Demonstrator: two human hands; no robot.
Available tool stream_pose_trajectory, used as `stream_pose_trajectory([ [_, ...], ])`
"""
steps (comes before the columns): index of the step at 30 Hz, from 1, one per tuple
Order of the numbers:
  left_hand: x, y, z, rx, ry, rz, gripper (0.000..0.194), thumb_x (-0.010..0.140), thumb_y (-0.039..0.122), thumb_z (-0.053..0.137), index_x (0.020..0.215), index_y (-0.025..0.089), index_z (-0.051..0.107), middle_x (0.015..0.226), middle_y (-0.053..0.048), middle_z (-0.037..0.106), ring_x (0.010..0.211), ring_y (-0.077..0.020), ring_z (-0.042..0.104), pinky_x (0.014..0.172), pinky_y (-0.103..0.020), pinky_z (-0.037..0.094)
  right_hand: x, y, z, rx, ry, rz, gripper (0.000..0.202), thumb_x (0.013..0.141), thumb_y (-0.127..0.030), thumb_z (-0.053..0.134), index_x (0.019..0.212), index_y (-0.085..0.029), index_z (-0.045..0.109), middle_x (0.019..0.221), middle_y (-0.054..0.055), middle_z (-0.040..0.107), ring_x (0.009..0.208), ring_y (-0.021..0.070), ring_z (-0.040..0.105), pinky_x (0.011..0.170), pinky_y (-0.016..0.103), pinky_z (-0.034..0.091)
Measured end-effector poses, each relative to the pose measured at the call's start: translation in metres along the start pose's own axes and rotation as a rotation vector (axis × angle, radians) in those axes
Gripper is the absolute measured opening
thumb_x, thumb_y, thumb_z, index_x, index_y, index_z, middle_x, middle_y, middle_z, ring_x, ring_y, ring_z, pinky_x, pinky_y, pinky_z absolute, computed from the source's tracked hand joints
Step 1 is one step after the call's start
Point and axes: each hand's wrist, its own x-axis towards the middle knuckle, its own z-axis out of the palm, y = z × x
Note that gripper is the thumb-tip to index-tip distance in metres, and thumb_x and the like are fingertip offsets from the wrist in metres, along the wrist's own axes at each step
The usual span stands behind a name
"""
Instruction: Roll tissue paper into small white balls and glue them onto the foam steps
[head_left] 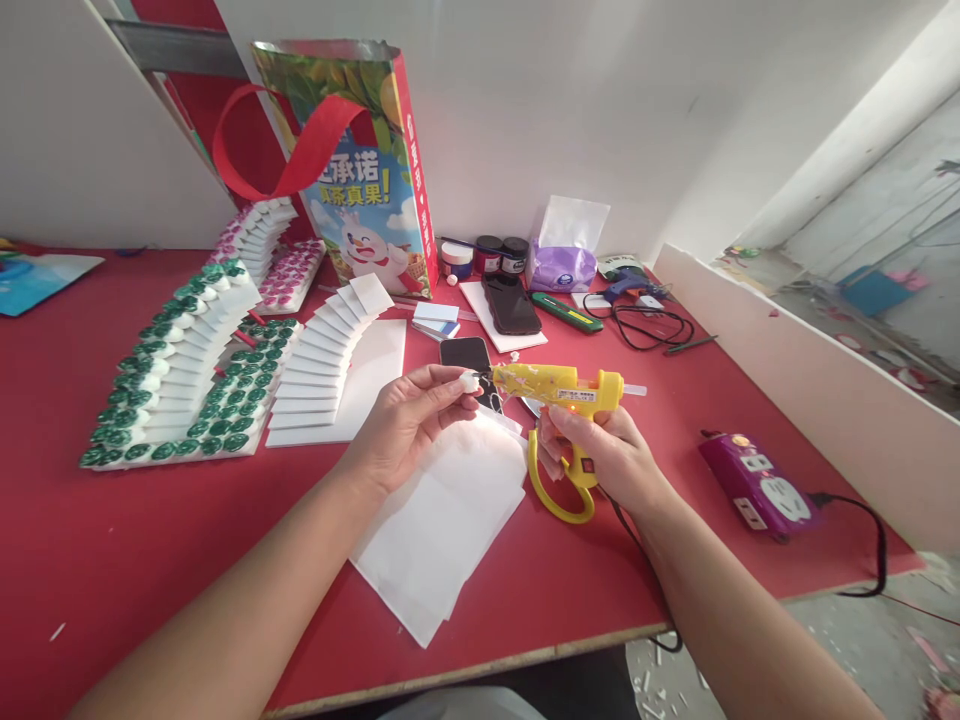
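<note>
My left hand (409,420) pinches a small white piece (469,382) between thumb and fingertips. My right hand (600,445) is wrapped round the grip of a yellow glue gun (536,380), whose nozzle points left and meets or nearly meets the white piece. A clear glue stick juts from the gun's back end. Below both hands lie white sheets (450,500) on the red table (570,590). Yellow-handled scissors (559,505) lie partly hidden under my right hand. Behind the nozzle is a dark phone (463,352).
Fanned white strips (319,370) and green-and-white decorated pieces (172,370) stand left. Behind are a printed bag (367,200), jars (487,255), a tissue pack (562,262), another phone (511,303) and a green cutter (566,312). A purple power strip (757,485) trails its cord right.
</note>
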Motion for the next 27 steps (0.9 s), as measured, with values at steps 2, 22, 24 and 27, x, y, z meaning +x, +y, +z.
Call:
stream_pose_trajectory([
  [2, 0.0006, -0.0005, -0.0004, -0.003, -0.005, 0.001, 0.022, 0.072, 0.023, 0.089, 0.09, 0.014, 0.079, 0.08, -0.003, 0.075, 0.073, -0.0122, 0.07, 0.076, -0.026, 0.059, 0.0, 0.0001, 0.0, 0.0, -0.008, -0.008, 0.049, 0.084, -0.058, 0.074, 0.064, -0.017, 0.054, 0.058, -0.002, 0.049, 0.048, 0.0119, 0.053, 0.049, 0.027, 0.042],
  [22, 0.0002, 0.0001, -0.0001, -0.01, 0.018, 0.014, 0.023, 0.071, 0.021, 0.089, 0.091, 0.016, 0.079, 0.082, -0.002, 0.076, 0.073, -0.0117, 0.071, 0.078, -0.025, 0.059, 0.0009, 0.0026, -0.0026, -0.034, -0.016, -0.005, 0.05, 0.086, -0.056, 0.071, 0.06, -0.018, 0.05, 0.057, -0.002, 0.048, 0.047, 0.0122, 0.052, 0.048, 0.028, 0.038],
  [24, 0.0, -0.0001, -0.0004, -0.019, 0.01, 0.021, 0.023, 0.072, 0.02, 0.089, 0.094, 0.017, 0.08, 0.084, -0.002, 0.077, 0.075, -0.0114, 0.072, 0.079, -0.023, 0.06, 0.0008, 0.0027, -0.0034, -0.039, -0.009, -0.003, 0.05, 0.087, -0.056, 0.071, 0.061, -0.018, 0.052, 0.056, -0.002, 0.049, 0.047, 0.0121, 0.053, 0.049, 0.028, 0.039],
  [27, 0.0, -0.0005, -0.0009, -0.032, 0.004, 0.016, 0.025, 0.073, 0.02, 0.088, 0.097, 0.017, 0.081, 0.085, -0.003, 0.077, 0.077, -0.0111, 0.072, 0.079, -0.022, 0.06, 0.0003, 0.0018, -0.0042, -0.063, 0.003, 0.003, 0.047, 0.087, -0.055, 0.07, 0.064, -0.017, 0.058, 0.057, 0.0, 0.054, 0.047, 0.0121, 0.053, 0.05, 0.028, 0.041],
])
